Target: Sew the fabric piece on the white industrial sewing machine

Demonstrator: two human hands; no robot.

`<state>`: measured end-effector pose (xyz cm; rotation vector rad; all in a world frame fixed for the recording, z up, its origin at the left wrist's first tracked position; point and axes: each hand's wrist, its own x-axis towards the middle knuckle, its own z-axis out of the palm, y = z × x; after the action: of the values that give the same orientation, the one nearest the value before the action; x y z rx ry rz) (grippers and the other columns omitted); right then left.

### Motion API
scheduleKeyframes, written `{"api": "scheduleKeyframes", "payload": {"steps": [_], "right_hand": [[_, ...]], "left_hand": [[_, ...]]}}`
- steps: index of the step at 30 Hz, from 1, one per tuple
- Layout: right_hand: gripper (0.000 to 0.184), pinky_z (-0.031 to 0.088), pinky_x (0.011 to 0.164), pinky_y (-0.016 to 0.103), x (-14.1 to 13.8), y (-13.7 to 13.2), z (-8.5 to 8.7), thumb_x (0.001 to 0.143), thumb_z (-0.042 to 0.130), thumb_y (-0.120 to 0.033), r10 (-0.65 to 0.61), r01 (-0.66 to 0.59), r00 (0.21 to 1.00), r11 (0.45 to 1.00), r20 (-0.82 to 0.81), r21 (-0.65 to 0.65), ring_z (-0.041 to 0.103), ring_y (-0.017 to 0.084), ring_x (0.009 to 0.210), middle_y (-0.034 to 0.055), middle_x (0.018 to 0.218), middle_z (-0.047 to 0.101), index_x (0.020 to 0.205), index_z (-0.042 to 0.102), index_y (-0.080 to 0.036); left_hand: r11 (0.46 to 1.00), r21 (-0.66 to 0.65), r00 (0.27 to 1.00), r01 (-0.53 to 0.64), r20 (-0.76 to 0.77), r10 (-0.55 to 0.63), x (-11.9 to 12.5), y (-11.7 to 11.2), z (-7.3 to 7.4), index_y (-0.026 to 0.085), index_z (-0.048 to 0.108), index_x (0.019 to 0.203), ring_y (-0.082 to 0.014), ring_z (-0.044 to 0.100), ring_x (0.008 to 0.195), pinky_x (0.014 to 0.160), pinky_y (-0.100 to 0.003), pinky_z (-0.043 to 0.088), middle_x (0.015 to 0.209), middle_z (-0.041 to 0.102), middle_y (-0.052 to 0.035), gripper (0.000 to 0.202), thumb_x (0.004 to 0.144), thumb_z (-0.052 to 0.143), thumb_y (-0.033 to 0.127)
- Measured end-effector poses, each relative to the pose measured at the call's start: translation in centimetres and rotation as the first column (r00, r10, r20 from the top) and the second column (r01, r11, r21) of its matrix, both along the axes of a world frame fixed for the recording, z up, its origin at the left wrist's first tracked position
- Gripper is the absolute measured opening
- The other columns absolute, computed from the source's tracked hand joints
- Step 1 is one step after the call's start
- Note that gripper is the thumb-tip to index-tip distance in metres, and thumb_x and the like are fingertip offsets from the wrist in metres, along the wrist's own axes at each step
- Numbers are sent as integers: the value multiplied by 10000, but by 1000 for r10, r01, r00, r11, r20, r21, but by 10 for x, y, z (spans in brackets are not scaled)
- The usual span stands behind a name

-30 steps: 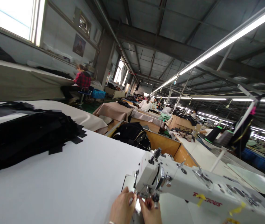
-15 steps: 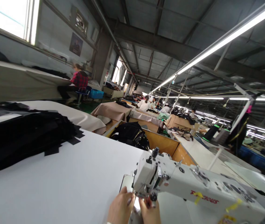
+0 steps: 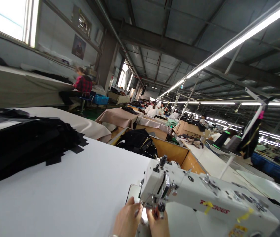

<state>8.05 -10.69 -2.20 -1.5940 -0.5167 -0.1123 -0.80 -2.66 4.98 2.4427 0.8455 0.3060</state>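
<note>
A white sewing machine (image 3: 194,187) stands at the lower right, its head turned toward me. My left hand (image 3: 127,219) is at the left of the needle area, thumb and fingertips pinched together close under the machine head. On the other side, beneath a dark round knob, my right hand (image 3: 158,223) has its fingers curled in toward the needle. A bright light shines between the two hands. Whatever the fingertips hold is too small or too hidden to make out.
A pile of black fabric pieces (image 3: 38,141) lies on the white table (image 3: 81,191) to the left. Behind the machine, a wooden bin (image 3: 172,149) holds a black bag (image 3: 137,141). Thread cones (image 3: 221,140) stand at right. A person in a checked top (image 3: 82,84) sits far left.
Both hands stay at the needle area with almost no visible movement. The view has shifted very slightly.
</note>
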Motion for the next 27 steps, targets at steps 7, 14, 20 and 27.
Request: {"api": "scheduleKeyframes", "payload": {"steps": [7, 14, 20, 27], "right_hand": [[427, 480, 613, 310, 4, -2, -7, 777, 648, -608, 4, -4, 999, 1000, -40, 2, 618, 247, 623, 82, 618, 648, 643, 621, -203], [376, 494, 629, 314, 8, -2, -14, 777, 645, -569, 8, -8, 999, 1000, -47, -1, 626, 254, 657, 76, 660, 654, 684, 624, -206], [348, 486, 630, 313, 6, 0, -12, 792, 600, -521, 33, -34, 998, 999, -49, -16, 618, 242, 623, 74, 641, 653, 664, 633, -200], [352, 511, 646, 318, 10, -1, -15, 784, 593, -512, 53, -55, 997, 998, -53, -39, 654, 264, 666, 112, 684, 694, 701, 679, -181]], "left_hand": [[1000, -7, 1000, 7, 11, -7, -1, 1, 0, 164, 766, 940, -173, 666, 830, 717, -259, 415, 1022, 640, -79, 319, 1019, 459, 125], [1000, 7, 996, 24, 89, -24, 1, 4, -12, 162, 757, 868, -178, 651, 775, 698, -280, 413, 989, 636, -81, 368, 1000, 414, 148], [999, 6, 992, 34, 117, -35, 1, 7, -17, 169, 757, 879, -182, 663, 791, 703, -281, 418, 998, 643, -82, 373, 988, 402, 144], [999, 15, 996, 29, 86, -30, 2, 6, -12, 171, 741, 858, -159, 648, 776, 689, -263, 399, 967, 625, -55, 334, 1006, 442, 149]]}}
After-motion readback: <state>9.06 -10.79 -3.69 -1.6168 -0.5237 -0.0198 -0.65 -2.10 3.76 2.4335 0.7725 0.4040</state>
